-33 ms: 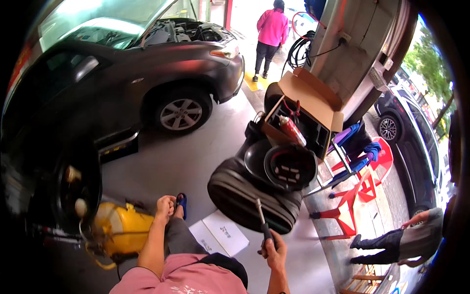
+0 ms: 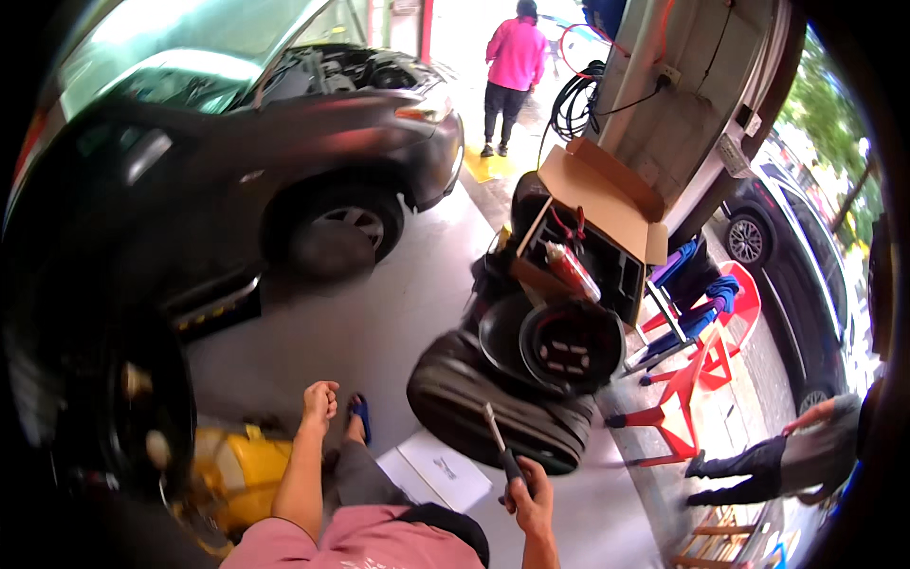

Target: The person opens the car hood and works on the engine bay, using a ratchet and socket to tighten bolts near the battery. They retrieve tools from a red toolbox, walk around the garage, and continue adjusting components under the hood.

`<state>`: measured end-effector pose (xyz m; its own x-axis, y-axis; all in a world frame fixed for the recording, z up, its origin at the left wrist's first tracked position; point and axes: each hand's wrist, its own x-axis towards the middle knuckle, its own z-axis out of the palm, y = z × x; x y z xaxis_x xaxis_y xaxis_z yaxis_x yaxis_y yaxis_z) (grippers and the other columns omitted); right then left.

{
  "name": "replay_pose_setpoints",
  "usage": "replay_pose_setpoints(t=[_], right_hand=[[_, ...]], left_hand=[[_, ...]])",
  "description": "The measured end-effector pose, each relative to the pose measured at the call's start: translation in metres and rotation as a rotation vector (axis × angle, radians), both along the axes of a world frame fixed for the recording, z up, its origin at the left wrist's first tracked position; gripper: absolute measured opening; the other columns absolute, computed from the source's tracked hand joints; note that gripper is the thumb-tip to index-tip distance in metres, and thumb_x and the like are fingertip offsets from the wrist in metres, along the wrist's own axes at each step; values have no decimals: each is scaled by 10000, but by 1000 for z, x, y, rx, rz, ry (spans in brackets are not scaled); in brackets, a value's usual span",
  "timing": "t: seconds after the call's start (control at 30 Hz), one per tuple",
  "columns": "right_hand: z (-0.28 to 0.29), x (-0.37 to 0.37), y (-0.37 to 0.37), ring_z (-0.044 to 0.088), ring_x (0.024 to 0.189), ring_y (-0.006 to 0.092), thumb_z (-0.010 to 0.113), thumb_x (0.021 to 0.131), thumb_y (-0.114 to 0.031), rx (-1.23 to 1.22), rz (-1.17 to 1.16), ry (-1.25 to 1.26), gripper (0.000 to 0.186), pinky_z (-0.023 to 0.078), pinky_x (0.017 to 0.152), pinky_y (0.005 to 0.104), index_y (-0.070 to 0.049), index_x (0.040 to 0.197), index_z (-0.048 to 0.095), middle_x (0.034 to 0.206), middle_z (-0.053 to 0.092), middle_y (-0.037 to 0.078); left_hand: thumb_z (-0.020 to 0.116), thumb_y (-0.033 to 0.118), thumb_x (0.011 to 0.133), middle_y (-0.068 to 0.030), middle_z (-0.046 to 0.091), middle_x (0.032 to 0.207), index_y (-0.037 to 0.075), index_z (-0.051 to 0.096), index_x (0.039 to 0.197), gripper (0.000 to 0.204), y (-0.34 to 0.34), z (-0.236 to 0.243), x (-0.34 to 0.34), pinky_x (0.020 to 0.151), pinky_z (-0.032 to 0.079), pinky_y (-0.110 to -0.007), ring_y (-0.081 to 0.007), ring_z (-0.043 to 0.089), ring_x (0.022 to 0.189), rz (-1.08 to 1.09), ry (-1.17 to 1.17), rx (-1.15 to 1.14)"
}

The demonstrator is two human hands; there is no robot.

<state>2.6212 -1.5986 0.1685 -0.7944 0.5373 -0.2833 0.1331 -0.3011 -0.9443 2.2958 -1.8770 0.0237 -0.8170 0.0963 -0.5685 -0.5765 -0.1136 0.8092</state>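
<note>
Tool (image 2: 500, 439) — in right hand (image 2: 533, 495)

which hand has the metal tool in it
The right hand, closed around the black-handled metal tool; the left hand is curled with nothing visible in it.

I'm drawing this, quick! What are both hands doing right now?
Left hand: closed in a fist, nothing visible in it.
Right hand: closed, holding a slim tool with a black handle and silver metal shaft.
</note>
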Motion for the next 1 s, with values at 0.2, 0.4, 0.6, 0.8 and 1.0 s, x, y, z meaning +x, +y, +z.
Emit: replay_pose_setpoints(t=[0.2, 0.4, 0.6, 0.8, 1.0], right_hand=[[-3, -190, -40, 488, 513, 124, 577, 888, -97, -221, -151, -172, 333, 369, 430, 249, 13, 1172, 446, 688, 542, 79], [27, -377, -32, 479, 515, 68, 615, 870, -71, -74, -207, -164, 404, 390, 441, 230, 27, 1243, 496, 743, 576, 58], [11, -474, 6, 499, 519, 53, 564, 939, -149, -47, -455, -67, 133, 374, 435, 210, -24, 984, 574, 663, 556, 6], [3, -565, 89, 492, 477, 61, 615, 903, -144, 123, -492, -159, 136, 347, 415, 199, -25, 956, 573, 646, 583, 26], [28, -694, 210, 503, 516, 47, 676, 868, -149, 256, -395, -102, 272, 381, 456, 193, -20, 1095, 602, 723, 647, 35]], left_hand=[[409, 95, 820, -1, 385, 534, 12, 565, 868, 184, 67, -3, -249, 342, 235, -243, -97, 384, 412, -128, -162, -20], [386, 41, 798, 15, 367, 541, -39, 553, 933, 229, 143, 85, -373, 368, 252, -241, -92, 344, 429, -522, 47, 98], [421, 35, 846, 16, 422, 575, -25, 568, 916, 174, 183, 108, -475, 374, 258, -220, -66, 352, 439, -655, 69, 82], [552, 100, 876, 10, 494, 594, 21, 619, 906, 108, 240, 137, -616, 388, 293, -206, -63, 411, 447, -570, 211, 58], [511, 125, 911, 36, 367, 533, 11, 584, 903, 135, 291, 145, -746, 357, 244, -208, -52, 342, 401, -331, 214, 163]])
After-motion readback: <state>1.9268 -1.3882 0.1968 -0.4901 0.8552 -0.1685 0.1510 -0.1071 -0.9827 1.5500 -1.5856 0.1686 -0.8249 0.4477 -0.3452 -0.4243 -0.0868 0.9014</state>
